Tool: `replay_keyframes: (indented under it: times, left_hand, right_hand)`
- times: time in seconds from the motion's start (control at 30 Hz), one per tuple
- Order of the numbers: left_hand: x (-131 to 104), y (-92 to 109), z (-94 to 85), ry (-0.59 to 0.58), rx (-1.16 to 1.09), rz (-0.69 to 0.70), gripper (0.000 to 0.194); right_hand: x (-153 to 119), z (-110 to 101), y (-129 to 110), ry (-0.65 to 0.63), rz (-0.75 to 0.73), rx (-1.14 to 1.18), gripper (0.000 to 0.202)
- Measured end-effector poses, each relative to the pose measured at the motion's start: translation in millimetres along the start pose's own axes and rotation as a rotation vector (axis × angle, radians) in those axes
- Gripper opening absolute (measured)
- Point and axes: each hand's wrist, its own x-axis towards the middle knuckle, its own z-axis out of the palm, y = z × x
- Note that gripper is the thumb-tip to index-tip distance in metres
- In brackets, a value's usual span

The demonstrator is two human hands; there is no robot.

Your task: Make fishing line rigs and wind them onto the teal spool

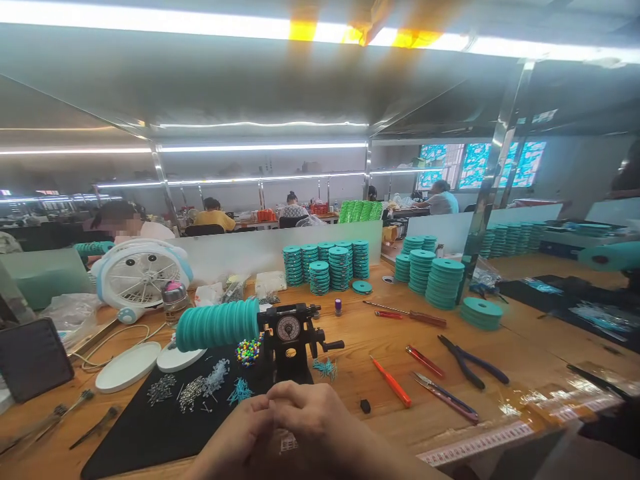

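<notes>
Winder (pixel 280 357): black, upright, dial (pixel 289 328) on the near face, crank handle (pixel 334 345) pointing right.
Teal roll (pixel 217 325): ridged foam-like discs, side by side, mounted lengthwise at the winder's left.
Blue pins (pixel 241 391): loose heap on the black mat (pixel 135 427), left of the winder's base.

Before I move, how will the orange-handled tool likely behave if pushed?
The orange-handled tool should stay stiff: its slim shaft looks straight. It may swivel or roll, lying loose on the wooden table. The thicker handle probably makes that end heavier.
</notes>
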Motion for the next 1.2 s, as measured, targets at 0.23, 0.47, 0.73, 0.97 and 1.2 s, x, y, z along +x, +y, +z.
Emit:
replay_keyframes:
  times: [0.23, 0.47, 0.73, 0.97, 1.2]
  left_hand:
    - [15.0, -29.4, -20.7, 0.040, 0.548, 0.350, 0.021]
    - [25.9, -46.9, -36.1, 0.098, 1.141, 1.007, 0.026]
    - [4.9, -8.3, -11.9, 0.139, 0.121, 0.091, 0.020]
    - [3.2, -5.0, -4.7, 0.035, 0.074, 0.039, 0.020]
    - [15.5, -27.3, -23.6, -0.007, 0.449, 0.336, 0.019]
  right_hand:
    - [14.1, 14.2, 13.4, 0.101, 0.415, 0.162, 0.011]
    - [29.1, 18.8, 21.8, 0.106, 0.541, 0.211, 0.016]
    - [5.2, -9.1, -0.3, -0.092, 0.144, 0.137, 0.032]
    - [0.4, 4.4, -1.0, 0.036, -0.056, -0.095, 0.016]
    - [17.6, 12.4, 14.1, 0.035, 0.385, 0.136, 0.011]
